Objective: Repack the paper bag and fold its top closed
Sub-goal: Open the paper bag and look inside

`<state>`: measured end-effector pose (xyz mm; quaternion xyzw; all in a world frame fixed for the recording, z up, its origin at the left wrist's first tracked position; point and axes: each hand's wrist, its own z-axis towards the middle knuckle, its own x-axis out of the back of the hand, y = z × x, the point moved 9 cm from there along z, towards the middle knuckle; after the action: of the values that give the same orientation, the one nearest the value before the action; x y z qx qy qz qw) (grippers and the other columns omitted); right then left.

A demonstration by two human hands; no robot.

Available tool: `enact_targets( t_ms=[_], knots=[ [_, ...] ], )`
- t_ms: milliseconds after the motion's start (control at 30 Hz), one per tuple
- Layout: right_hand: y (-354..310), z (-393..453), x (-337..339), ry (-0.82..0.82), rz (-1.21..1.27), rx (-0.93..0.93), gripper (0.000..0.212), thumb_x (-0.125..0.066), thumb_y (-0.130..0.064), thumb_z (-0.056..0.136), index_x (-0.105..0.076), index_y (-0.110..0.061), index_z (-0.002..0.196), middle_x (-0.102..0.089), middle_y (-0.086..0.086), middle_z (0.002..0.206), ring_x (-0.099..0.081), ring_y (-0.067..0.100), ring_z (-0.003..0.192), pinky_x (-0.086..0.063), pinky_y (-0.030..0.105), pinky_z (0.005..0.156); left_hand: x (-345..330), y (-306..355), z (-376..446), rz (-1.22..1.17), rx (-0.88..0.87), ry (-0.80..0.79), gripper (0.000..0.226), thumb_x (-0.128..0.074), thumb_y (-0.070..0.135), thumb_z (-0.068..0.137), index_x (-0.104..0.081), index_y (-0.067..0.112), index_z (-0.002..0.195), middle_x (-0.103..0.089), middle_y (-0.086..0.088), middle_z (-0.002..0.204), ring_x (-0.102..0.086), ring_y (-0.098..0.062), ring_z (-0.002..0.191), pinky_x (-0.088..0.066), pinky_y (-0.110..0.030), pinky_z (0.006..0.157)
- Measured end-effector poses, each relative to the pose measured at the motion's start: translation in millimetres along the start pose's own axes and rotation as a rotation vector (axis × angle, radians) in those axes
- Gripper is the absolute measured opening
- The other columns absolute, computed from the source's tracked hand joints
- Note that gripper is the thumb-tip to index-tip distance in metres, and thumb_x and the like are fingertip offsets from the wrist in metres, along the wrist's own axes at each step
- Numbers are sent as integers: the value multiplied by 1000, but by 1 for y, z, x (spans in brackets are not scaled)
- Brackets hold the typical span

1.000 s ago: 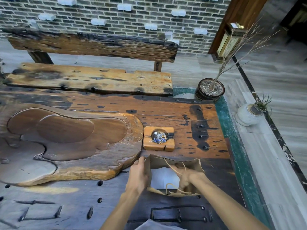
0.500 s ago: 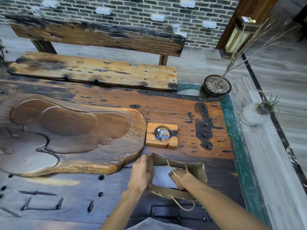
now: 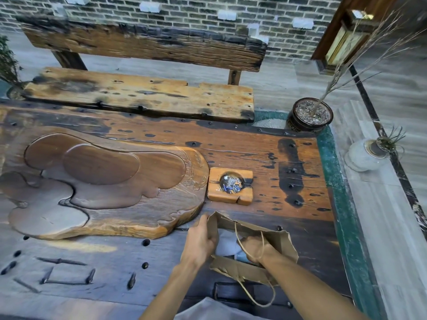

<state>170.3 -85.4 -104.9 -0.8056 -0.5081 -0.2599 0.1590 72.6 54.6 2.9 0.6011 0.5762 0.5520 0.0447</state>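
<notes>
No text, label, brand, number or sign can be read in this view. The paper bag near the front right corner of the table is plain brown on the sides that show. The white thing inside it carries no print that can be made out.
</notes>
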Motion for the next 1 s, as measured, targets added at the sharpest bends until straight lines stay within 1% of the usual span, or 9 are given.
enact_targets(
  t_ms=[133,400,467,567,633,700,767,900,1000],
  knots=[
    [3,2,-6,-30,29,5,46,-48,-6,95,-48,-9,141,-53,17,143,-52,33,130,-43,43,110,-1,-1,-2,-13,7,-2,39,-58,2,79,-52,11,117,-69,-13,102,-59,-21,83,-38,-19,62],
    [15,-14,15,-27,184,-20,39,-42,-9,96,-56,-3,131,-57,25,132,-58,40,120,-49,43,101,-1,-2,-2,-13,17,-31,39,-59,5,77,-51,14,114,-69,-10,103,-64,-27,97,-50,-31,76],
    [15,-23,25,-14,219,4,35,-40,-10,95,-58,-5,125,-61,25,127,-61,40,113,-50,42,94,-1,-2,-1,-19,5,-36,41,-60,4,75,-51,15,114,-67,-8,109,-63,-26,102,-51,-32,82],
    [18,-42,37,-13,257,17,19,-41,-13,93,-59,-11,101,-66,22,115,-61,34,93,-47,36,76,-2,1,-1,-7,-25,-36,50,-65,9,75,-49,15,123,-58,-9,122,-56,-27,116,-46,-32,94],
    [19,-60,47,-10,257,26,17,-39,-7,91,-52,-16,84,-64,17,99,-54,28,87,-39,33,65,-3,9,-2,54,-95,-51,73,-73,30,77,-37,17,139,-46,-7,134,-44,-24,128,-38,-33,107],
    [20,-78,58,-6,266,27,24,-35,-4,91,-43,-20,74,-50,5,77,-47,25,82,-30,30,54,-4,21,-4,144,-201,-80,100,-73,55,72,-19,24,150,-34,-4,140,-32,-20,133,-33,-38,113],
    [19,-97,71,17,280,46,30,-34,-3,89,-36,-23,67,-39,-1,70,-44,25,80,-26,32,53,-1,40,-11,178,-322,-101,104,-69,66,68,-14,34,151,-27,-2,142,-26,-18,134,-30,-39,115],
    [12,-138,97,23,217,92,35,-36,-4,90,-31,-27,64,-37,-1,70,-42,24,78,-29,35,60,13,83,-27,186,-608,-60,88,-65,73,69,-29,45,144,-19,1,149,-13,-17,142,-22,-37,119],
    [6,-167,118,28,149,116,36,-36,-6,92,-29,-27,64,-37,1,70,-39,24,71,-28,35,58,13,108,-33,128,-735,-136,81,-63,73,69,-48,34,139,-35,4,149,-22,-14,143,-22,-34,119]
  ],
)
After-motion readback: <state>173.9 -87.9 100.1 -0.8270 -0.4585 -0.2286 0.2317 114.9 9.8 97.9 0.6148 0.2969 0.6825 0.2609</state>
